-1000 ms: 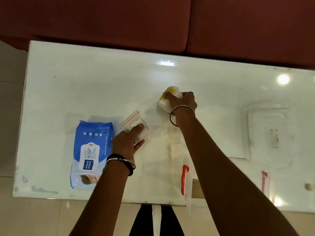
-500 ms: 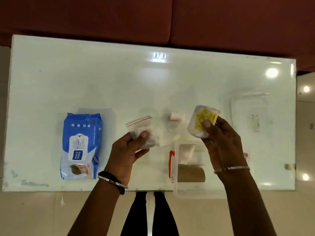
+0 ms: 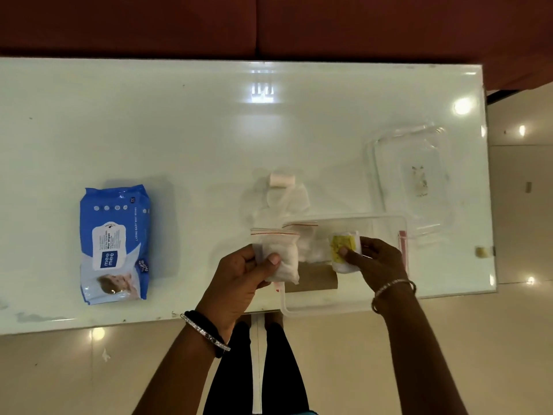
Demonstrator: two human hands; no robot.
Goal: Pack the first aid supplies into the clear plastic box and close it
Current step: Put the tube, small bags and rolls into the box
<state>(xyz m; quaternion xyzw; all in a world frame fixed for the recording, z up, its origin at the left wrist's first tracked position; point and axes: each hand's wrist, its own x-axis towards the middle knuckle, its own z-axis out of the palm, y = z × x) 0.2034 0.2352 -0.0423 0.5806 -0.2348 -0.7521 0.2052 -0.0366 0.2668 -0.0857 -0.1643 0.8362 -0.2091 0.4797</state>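
The clear plastic box (image 3: 386, 223) sits at the table's near edge, holding a brown roll (image 3: 314, 280) and a zip bag of cotton (image 3: 308, 241). My left hand (image 3: 239, 277) grips a small zip bag of white cotton (image 3: 284, 256) over the box's left rim. My right hand (image 3: 377, 262) holds a white packet with a yellow label (image 3: 344, 250) inside the box. A white bandage roll (image 3: 281, 179) and a clear wrapper (image 3: 287, 199) lie just beyond the box. A blue pack of wet wipes (image 3: 115, 244) lies at the left.
The box's clear lid (image 3: 413, 175) lies on the white glossy table (image 3: 179, 130) at the right, beyond the box. A red sofa (image 3: 269, 22) runs along the far side. A small beige scrap (image 3: 481, 252) sits by the right edge.
Both hands have drawn back toward me with their items. The right hand has lowered the yellow-labelled packet into the box; the left has brought the cotton bag to the box's left rim.
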